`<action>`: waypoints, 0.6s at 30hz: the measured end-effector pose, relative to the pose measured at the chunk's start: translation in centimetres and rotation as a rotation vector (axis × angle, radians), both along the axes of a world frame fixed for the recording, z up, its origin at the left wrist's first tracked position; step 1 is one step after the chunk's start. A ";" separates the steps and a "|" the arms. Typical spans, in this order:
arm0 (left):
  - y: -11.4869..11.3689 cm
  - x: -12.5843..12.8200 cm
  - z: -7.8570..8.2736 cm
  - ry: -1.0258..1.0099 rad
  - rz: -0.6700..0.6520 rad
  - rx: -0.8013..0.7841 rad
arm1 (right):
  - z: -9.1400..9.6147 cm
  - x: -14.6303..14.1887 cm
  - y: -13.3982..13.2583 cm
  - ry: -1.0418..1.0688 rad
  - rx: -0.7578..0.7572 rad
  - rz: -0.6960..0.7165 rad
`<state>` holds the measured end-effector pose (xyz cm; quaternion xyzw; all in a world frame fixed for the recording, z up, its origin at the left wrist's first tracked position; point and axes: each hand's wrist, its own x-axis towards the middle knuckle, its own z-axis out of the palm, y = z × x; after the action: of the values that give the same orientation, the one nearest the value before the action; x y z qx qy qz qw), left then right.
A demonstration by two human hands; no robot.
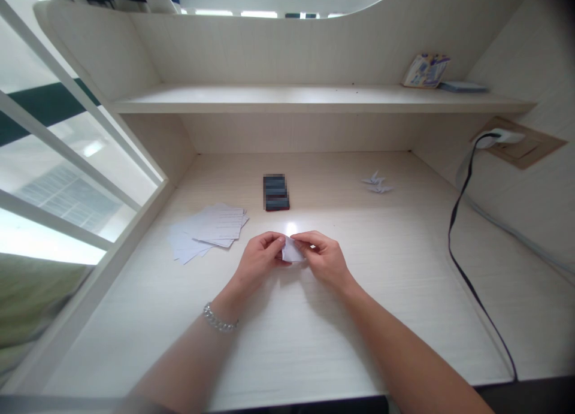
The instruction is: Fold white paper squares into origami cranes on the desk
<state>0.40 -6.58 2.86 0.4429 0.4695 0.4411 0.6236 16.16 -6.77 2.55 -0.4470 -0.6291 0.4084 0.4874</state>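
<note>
Both of my hands meet over the middle of the pale wooden desk (pixel 381 294). My left hand (pixel 259 259), with a silver bracelet on its wrist, pinches the left side of a small folded white paper (pixel 291 251). My right hand (pixel 322 258) pinches its right side. The paper is held just above the desk. Its folds are partly hidden by my fingers.
A loose stack of white paper sheets (pixel 209 231) lies to the left. A dark phone (pixel 275 193) lies behind my hands. Two folded paper figures (pixel 377 183) sit at the back right. A black cable (pixel 462 246) runs from a wall socket (pixel 501 138). A shelf (pixel 314 98) holds a booklet (pixel 425 70).
</note>
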 end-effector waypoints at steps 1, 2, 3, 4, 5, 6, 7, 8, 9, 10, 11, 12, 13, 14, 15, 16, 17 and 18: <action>0.0 0.0 0.0 0.023 0.011 0.012 | -0.1 0.1 0.1 0.026 -0.013 0.017; 0.1 -0.1 0.0 0.048 0.029 0.029 | -0.1 0.1 0.2 0.046 -0.032 0.034; 0.1 -0.1 0.0 0.079 0.051 0.054 | -0.2 0.2 0.3 0.062 -0.059 0.051; 0.1 -0.1 0.0 0.120 0.075 0.090 | -0.2 0.3 0.4 0.069 -0.088 0.068; 0.0 -0.1 0.0 0.176 0.102 0.135 | -0.2 0.3 0.4 0.071 -0.117 0.085; -0.1 -0.1 0.1 0.245 0.126 0.189 | -0.1 0.3 0.4 0.069 -0.144 0.101; -0.2 -0.1 0.1 0.325 0.145 0.248 | -0.1 0.3 0.4 0.071 -0.169 0.113; -0.3 -0.1 0.2 0.412 0.160 0.311 | 0.0 0.3 0.4 0.075 -0.192 0.121; -0.5 -0.1 0.3 0.497 0.170 0.372 | 0.1 0.3 0.4 0.080 -0.213 0.121; -0.6 -0.1 0.4 0.571 0.176 0.430 | 0.2 0.3 0.3 0.081 -0.231 0.113; -0.7 -0.1 0.5 0.631 0.179 0.481 | 0.3 0.2 0.3 0.078 -0.245 0.103; -0.8 -0.1 0.6 0.675 0.179 0.523 | 0.3 0.2 0.2 0.069 -0.254 0.089; -0.8 0.0 0.6 0.705 0.180 0.557 | 0.2 0.2 0.2 0.054 -0.261 0.076; -0.9 0.0 0.6 0.724 0.182 0.584 | 0.2 0.2 0.2 0.036 -0.267 0.063; -0.9 0.0 0.5 0.739 0.183 0.608 | 0.0 0.1 0.2 0.020 -0.272 0.047; -0.8 0.0 0.4 0.753 0.184 0.630 | -0.1 0.1 0.1 0.004 -0.276 0.026; -0.8 0.1 0.3 0.767 0.182 0.652 | -0.3 0.1 0.1 -0.013 -0.278 -0.001; -0.8 0.1 0.2 0.783 0.177 0.672 | -0.5 0.1 0.1 -0.033 -0.276 -0.030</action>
<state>0.47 -7.39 3.11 0.7088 0.5356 0.4200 0.1852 16.26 -6.64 2.09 -0.5258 -0.5682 0.4765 0.4167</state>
